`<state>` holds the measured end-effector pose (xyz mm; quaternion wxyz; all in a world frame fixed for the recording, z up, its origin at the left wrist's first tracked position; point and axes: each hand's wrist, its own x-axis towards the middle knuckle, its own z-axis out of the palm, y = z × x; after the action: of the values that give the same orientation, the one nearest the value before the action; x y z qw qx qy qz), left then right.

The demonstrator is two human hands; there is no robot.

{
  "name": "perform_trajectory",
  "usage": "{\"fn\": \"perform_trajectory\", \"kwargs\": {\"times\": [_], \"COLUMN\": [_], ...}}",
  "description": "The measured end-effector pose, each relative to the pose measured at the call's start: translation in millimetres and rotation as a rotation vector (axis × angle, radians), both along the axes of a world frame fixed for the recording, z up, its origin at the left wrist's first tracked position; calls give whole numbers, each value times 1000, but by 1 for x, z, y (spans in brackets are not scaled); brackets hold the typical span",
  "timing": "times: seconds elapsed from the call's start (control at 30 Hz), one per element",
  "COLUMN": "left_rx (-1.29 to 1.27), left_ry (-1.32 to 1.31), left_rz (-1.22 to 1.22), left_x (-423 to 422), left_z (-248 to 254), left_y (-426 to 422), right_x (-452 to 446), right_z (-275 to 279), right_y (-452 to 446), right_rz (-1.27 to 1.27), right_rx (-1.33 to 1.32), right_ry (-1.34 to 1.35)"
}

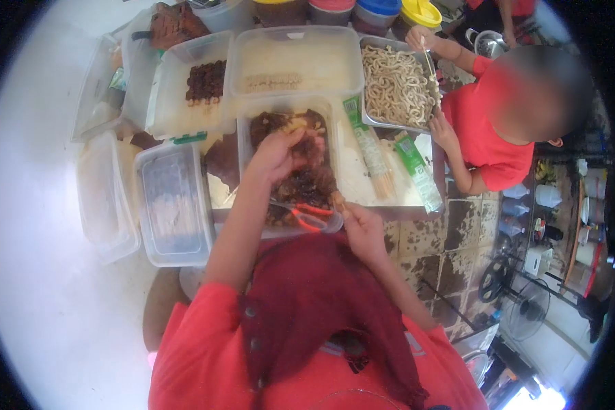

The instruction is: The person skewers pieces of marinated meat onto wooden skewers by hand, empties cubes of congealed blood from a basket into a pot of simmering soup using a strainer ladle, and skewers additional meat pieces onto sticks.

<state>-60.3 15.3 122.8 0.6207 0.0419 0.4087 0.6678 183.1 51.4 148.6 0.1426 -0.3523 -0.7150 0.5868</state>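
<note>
A clear plastic tub (336, 137) in front of me holds dark, sauced meat pieces (304, 183) with some paler bits. My left hand (280, 156) is down in this tub, its fingers curled among the pieces; what they pinch is hidden. At the tub's near right corner, my right hand (364, 231) is closed on what looks like a skewer, with a light brown piece (338, 199) at the fingertips. Scissors with orange handles (311, 217) lie across the near end of the tub, their blades partly over the meat.
Two green-labelled packs of skewers (370, 147) (418, 171) lie right. A co-worker in red (485, 123) handles a tray of pale, curled strips (398, 78). Behind stand a tub of neatly rowed skewered meat (206, 83) and another tub (297, 58). Lidded tubs (174, 205) are left.
</note>
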Motion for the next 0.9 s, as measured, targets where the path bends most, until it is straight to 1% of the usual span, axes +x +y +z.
{"fn": "perform_trajectory", "kwargs": {"times": [0.03,0.13,0.17,0.23,0.27,0.33,0.4,0.5,0.6,0.7,0.73,0.8,0.83,0.9], "left_rx": [44,56,27,110,144,93,28,-6,-148,-66,-37,21,21,24], "left_ry": [-16,-10,53,27,13,65,143,300,444,380,381,382,256,6], "left_rz": [27,178,74,88,96,148,169,133,80,171,132,56,98,182], "left_x": [2,22,26,46,54,58,58,57,61,62,60,56,55,53], "left_z": [4,-10,-15,3,9,5,3,5,19,10,8,11,12,9], "left_y": [5,11,9,12,15,19,21,21,20,21,20,19,19,18], "right_x": [-3,-7,-10,-15,-14,-13,-12,-12,-13,-15,-15,-15,-16,-18], "right_z": [0,2,0,-9,-11,-16,-20,-24,-24,-24,-24,-21,-19,-11], "right_y": [2,7,8,7,9,11,9,9,9,9,8,6,6,9], "right_rz": [-34,-109,-95,-62,-33,31,41,74,117,134,134,99,84,72], "right_rx": [-41,-484,-373,-158,-117,-42,-62,-26,78,146,161,90,56,73], "right_ry": [56,42,97,200,144,36,-26,-78,-93,-99,-101,-79,-67,-79]}}
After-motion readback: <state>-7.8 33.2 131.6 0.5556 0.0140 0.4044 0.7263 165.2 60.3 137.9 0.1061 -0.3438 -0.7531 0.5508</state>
